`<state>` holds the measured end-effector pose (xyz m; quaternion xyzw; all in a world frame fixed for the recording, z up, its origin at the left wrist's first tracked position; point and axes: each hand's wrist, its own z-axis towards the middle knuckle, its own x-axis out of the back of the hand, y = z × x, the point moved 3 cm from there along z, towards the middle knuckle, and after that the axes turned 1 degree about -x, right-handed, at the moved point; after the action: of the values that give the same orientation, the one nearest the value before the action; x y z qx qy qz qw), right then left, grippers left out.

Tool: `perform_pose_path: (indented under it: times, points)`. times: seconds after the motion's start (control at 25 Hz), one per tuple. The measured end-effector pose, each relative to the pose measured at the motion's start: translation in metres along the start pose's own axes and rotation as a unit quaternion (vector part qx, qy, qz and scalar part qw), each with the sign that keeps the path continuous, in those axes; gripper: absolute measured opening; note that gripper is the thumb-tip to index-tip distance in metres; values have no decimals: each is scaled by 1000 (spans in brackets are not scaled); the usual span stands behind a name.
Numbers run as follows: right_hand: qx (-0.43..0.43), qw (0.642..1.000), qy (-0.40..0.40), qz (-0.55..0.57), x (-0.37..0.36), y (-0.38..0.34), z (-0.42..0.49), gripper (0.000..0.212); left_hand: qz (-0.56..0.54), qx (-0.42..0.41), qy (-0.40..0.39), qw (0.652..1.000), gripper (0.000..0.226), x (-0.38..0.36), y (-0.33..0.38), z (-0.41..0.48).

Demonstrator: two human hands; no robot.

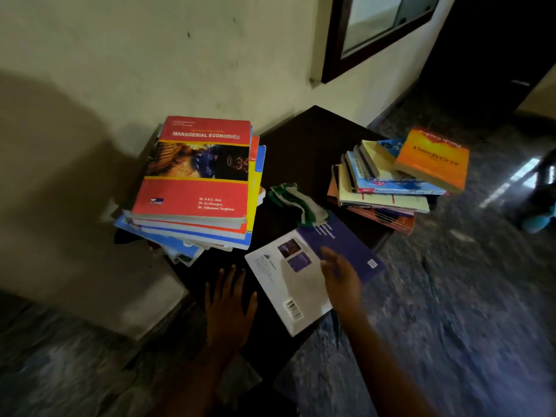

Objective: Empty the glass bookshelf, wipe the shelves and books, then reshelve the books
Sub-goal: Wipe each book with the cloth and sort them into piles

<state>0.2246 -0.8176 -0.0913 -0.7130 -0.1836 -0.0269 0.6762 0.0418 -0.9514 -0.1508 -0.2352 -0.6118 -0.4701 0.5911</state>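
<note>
Firstly, from the head view, a dark table (304, 152) stands against a pale wall (120, 70) and carries all the books. On its left part lies a left stack (192, 233) of several flat books, not well aligned. The top one is a red book (198, 170) with the title "Managerial Economics", cover up. On the right part, well apart from it, there is a right stack (382, 194) of thinner books, turned at different angles, and an orange book (433, 161) lies on top, tilted. Between the two stacks a green and white cloth (298, 203) lies crumpled on the table. One end of it touches the far corner of a purple and white book (304, 284). This book lies alone and flat at the near side of the table, back cover up with a barcode, and its near corner seems to pass over the table's edge. The left hand (230, 305) rests flat on the bare table just beside this book, fingers straight and spread, holding nothing. The right hand (340, 278) is over the purple and white book, blurred, with fingers stretched and not curled around anything. If it touches the cover or only hovers, I cannot tell. A grey patterned floor (451, 296) is around the table, and a dark window frame (376, 31) is on the wall above.
</note>
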Motion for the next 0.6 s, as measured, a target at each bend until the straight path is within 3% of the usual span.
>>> perform_pose_path:
  times: [0.08,0.2,0.28,0.44,0.6]
  points:
    - [-109,981,79,138,12,39,-42,24,1,-1,4,1000,59,-1,1,-1]
    - [-265,909,126,297,3,73,-66,25,17,1,-2,1000,60,-1,-1,1]
    - [-274,917,89,276,-9,72,-59,21,16,-3,-22,1000,62,0,1,0]
    - [-231,936,208,165,-13,50,-48,35,-39,0,-90,995,70,4,-4,4]
    - [-214,941,231,121,-11,20,-57,33,-189,26,-217,957,50,36,-7,12]
